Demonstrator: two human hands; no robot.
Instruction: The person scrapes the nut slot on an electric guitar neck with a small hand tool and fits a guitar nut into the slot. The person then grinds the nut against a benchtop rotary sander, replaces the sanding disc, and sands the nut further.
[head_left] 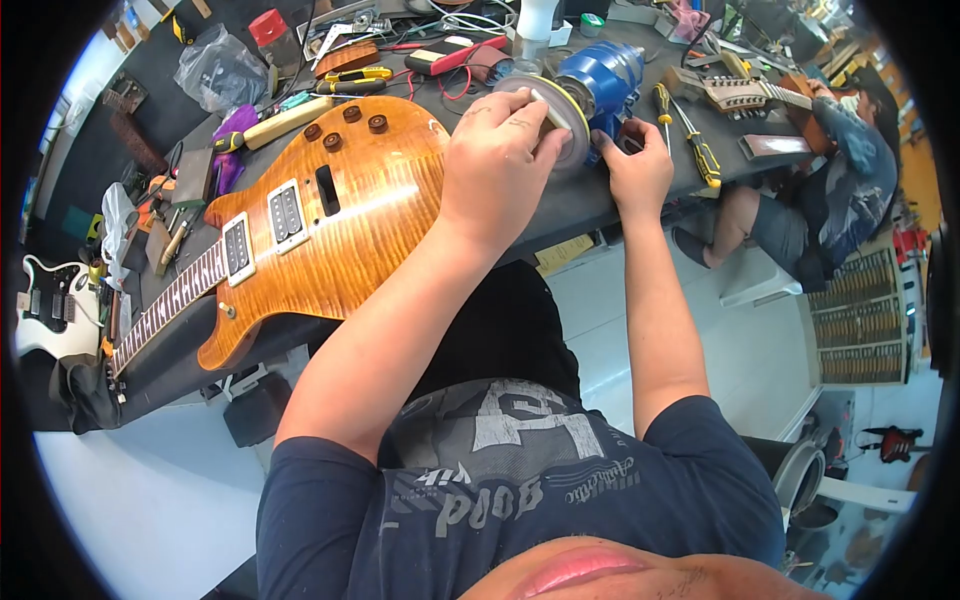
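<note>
Snag risk if disc [577, 128] spun suddenly
Left hand [500, 155] curled against it, grip unclear; right hand [642, 168] gripped blue tool [600, 72], one o'clock.

Workbench [580, 197]: spans the upper view. Left of centre on it lies an electric guitar [370, 230], body towards the middle, neck running left. Right of the body: polisher [603, 70], left hand [500, 160] on its disc [573, 152], right hand [640, 165] at its near end. Behind the guitar: pliers [358, 80], with a multimeter [452, 56] to their right. Left of the pliers: jar [272, 38], then plastic bag [222, 75]. Behind the disc stands a bottle [535, 28]. Right of the polisher: two screwdrivers [706, 162]; beyond them, a headstock [735, 93], its neck running right towards a co-worker [850, 185]. Far left: second guitar [60, 330].
</note>
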